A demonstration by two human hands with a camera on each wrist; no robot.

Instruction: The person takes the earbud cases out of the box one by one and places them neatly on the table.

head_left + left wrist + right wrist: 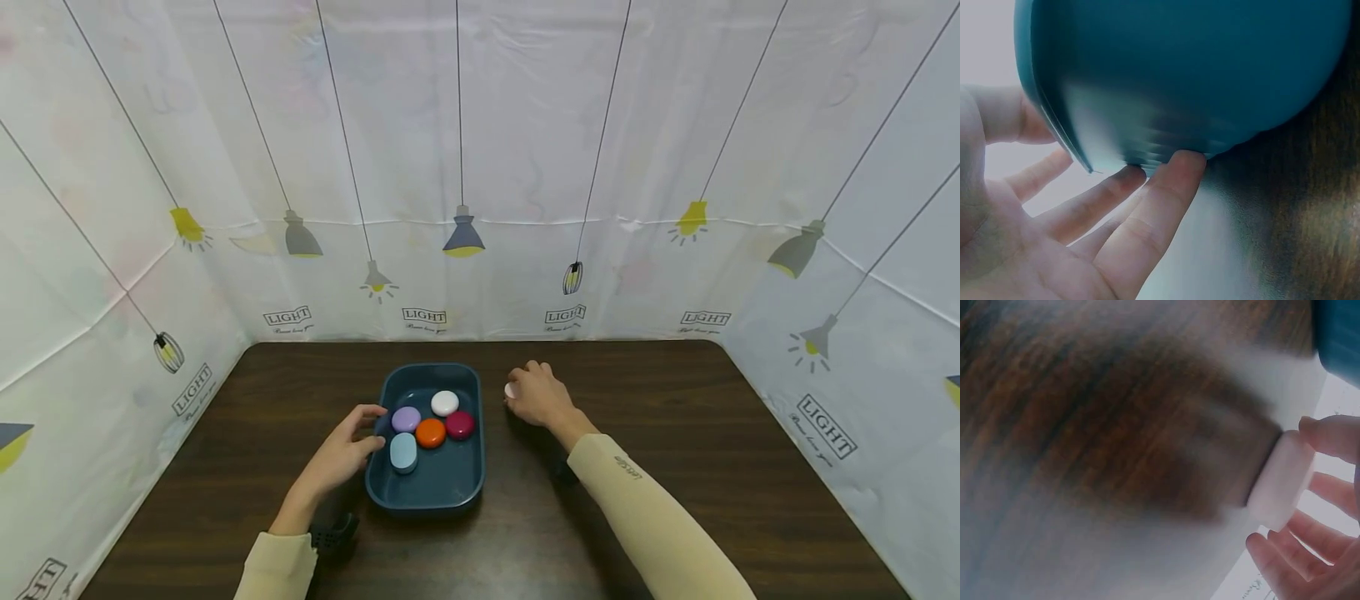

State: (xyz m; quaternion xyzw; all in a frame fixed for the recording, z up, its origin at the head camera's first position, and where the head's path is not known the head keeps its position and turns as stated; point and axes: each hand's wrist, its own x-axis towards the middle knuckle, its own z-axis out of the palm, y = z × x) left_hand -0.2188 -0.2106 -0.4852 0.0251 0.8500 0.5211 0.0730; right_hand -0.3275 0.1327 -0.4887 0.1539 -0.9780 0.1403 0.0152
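Head view: pale pink piece (511, 390) pinched beside blue tray (457, 493)

By the left hand (341, 454), fingers spread, the tray's left side is touched. Light blue, orange, crimson, lilac and white pieces (431, 433) are contained in it. To its right, near but apart, the pale pink piece is pinched by the right hand (538, 397) at the table (675, 450). Behind, a lamp-printed sheet (525, 125) is hung.

Pieces (431, 433) in tray (450, 490) on table (675, 433)
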